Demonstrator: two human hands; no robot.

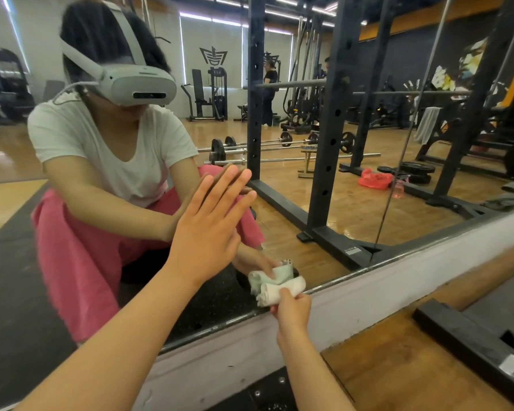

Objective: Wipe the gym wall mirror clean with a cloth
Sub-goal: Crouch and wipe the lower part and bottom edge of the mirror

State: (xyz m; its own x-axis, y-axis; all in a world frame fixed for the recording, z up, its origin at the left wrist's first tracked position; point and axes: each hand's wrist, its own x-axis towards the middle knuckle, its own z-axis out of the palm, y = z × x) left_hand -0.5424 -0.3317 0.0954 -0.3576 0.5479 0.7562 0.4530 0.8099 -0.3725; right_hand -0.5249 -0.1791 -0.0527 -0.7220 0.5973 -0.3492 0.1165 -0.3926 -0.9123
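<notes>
L grip (pixel 208 232) flat on mirror (pixel 353 203), fingers straight; R grip (pixel 293 310) pinches bunched cloth (pixel 282 289) at mirror's bottom edge.

Single head-worn view, low and close, facing forward and down at the mirror (pixel 368 203) base
</notes>
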